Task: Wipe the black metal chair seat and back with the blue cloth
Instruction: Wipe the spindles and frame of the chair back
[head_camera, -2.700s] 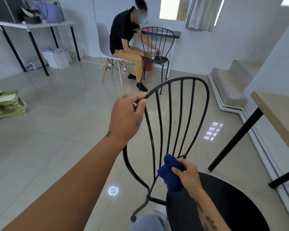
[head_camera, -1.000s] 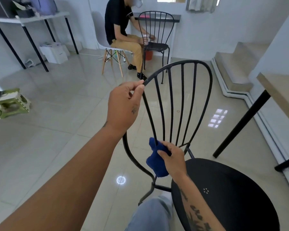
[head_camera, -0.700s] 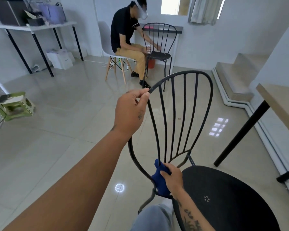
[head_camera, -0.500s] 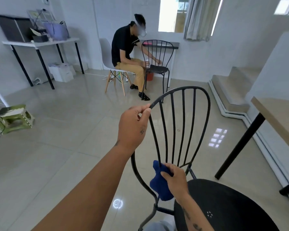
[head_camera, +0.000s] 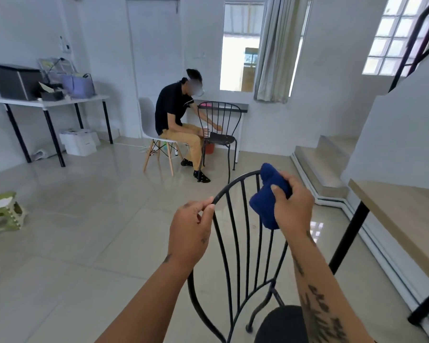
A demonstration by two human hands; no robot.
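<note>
Blue cloth (head_camera: 265, 203) has gone from the foot of the spindles, beside the seat (head_camera: 280, 325), up to the top of the chair back (head_camera: 234, 179). It now sits bunched against the top rail, right of centre. The right hand (head_camera: 294, 206) grips the wad, fingers (head_camera: 279, 191) curled round it. The left hand (head_camera: 188, 233) pinches the rail at its left shoulder, closed on the bar. The rail arcs left-right between the hands, and the spindles run down from the cloth to the seat. Judgement: the right hand is nearer for the next stroke, along the rail or down a spindle. The table (head_camera: 394, 219) stands to the right, well apart.
</note>
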